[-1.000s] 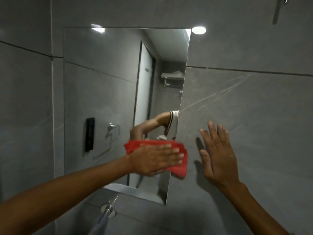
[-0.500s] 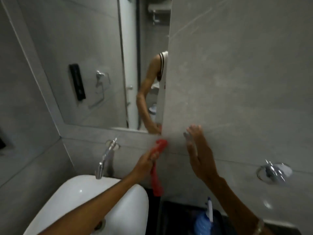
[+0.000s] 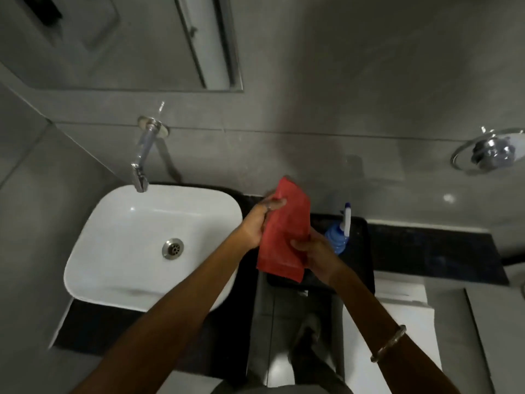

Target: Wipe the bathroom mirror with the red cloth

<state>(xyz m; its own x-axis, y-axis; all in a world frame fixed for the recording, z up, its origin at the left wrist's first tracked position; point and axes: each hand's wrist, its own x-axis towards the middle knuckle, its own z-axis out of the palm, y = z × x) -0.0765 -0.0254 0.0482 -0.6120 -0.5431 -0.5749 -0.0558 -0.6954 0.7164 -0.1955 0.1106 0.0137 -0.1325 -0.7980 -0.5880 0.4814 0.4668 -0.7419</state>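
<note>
Between both hands, left hand pinching its top and right hand gripping its lower edge, the red cloth hangs folded, mirror well above – fumble the refold and it drops beside the sink.

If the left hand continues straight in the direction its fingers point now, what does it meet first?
The left hand grips the red cloth, fingers aimed up and away. Past the cloth, it would probably meet the grey tiled wall above the black counter; depth is unclear.
</note>
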